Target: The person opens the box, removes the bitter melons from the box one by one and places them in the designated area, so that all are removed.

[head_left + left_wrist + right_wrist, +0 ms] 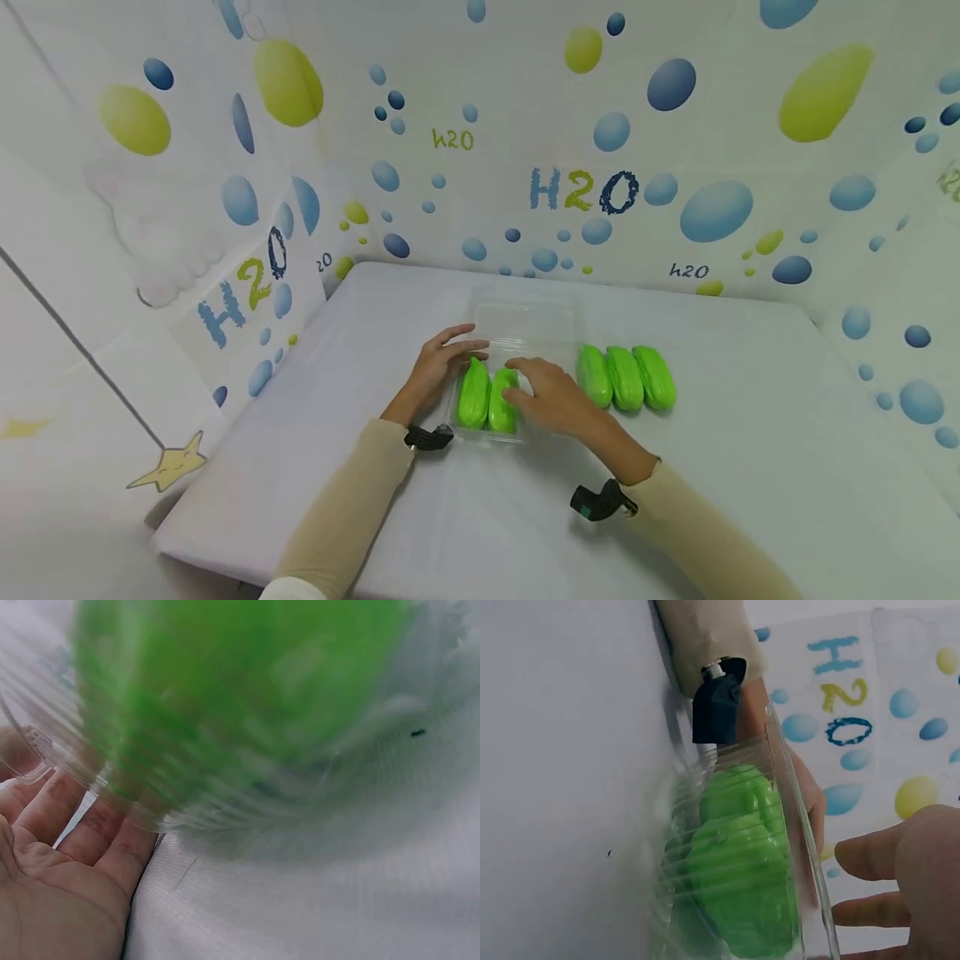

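A clear plastic box [491, 437] stands on the table with its hinged lid [525, 318] folded back. Inside, side by side, lie two bright green, elongated, vegetable-like pieces [472, 402]. My left hand [433, 368] is at the box's left side; the left wrist view shows its extended fingers [112, 840] against the clear wall. Above the box's right part, my right hand [553, 398] has thumb and fingers spread around the top of the right-hand piece [501, 412]. From the right wrist, the fingers [870, 909] appear beside the rim, with no piece between them.
Three matching green pieces [626, 379] lie in a row on the white-covered table [750, 433], just right of the box. Behind the table hangs a white curtain [495, 217] printed with blue and green drops. A black camera [597, 501] is strapped to my right wrist.
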